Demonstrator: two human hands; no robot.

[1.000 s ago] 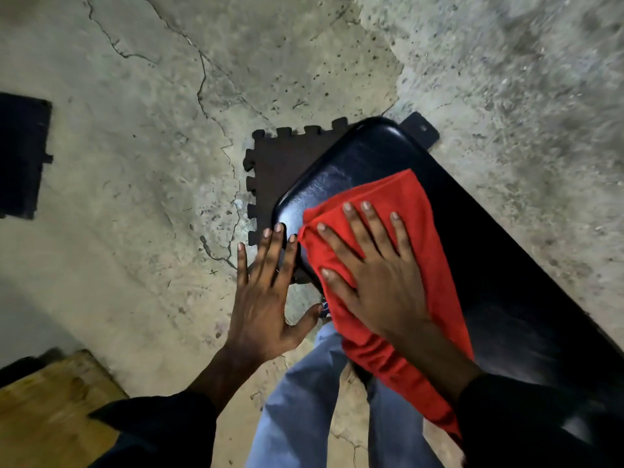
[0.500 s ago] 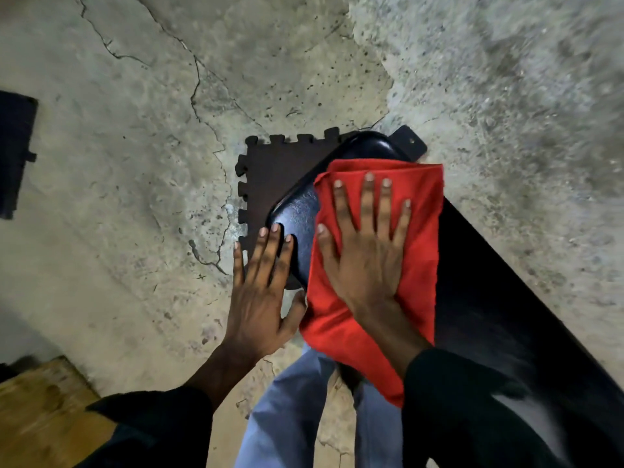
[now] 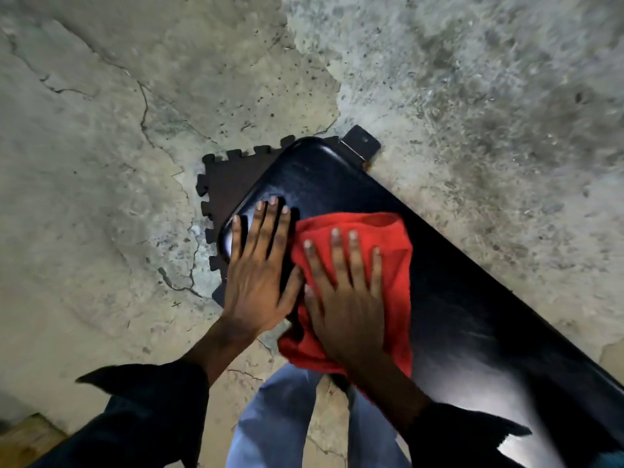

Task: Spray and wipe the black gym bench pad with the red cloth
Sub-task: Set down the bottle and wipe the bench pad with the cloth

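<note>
The black gym bench pad [image 3: 337,184] runs from the middle of the view down to the lower right, its rounded end pointing away from me. The red cloth [image 3: 395,251] lies spread on the pad's near left part and hangs over its near edge. My right hand [image 3: 347,298] presses flat on the cloth with straight fingers. My left hand [image 3: 258,275] lies flat with spread fingers on the pad's left edge, right beside the cloth. No spray bottle is in view.
A dark interlocking floor tile [image 3: 226,187] lies under the bench's far end on the cracked concrete floor [image 3: 135,163]. A black metal bench foot [image 3: 363,143] sticks out beyond the pad. My legs in blue jeans [image 3: 280,417] stand below. A wooden surface [image 3: 27,440] shows at bottom left.
My right hand has drawn the cloth back toward me from the pad's far end, baring that end. My left hand has moved up onto the pad's left edge.
</note>
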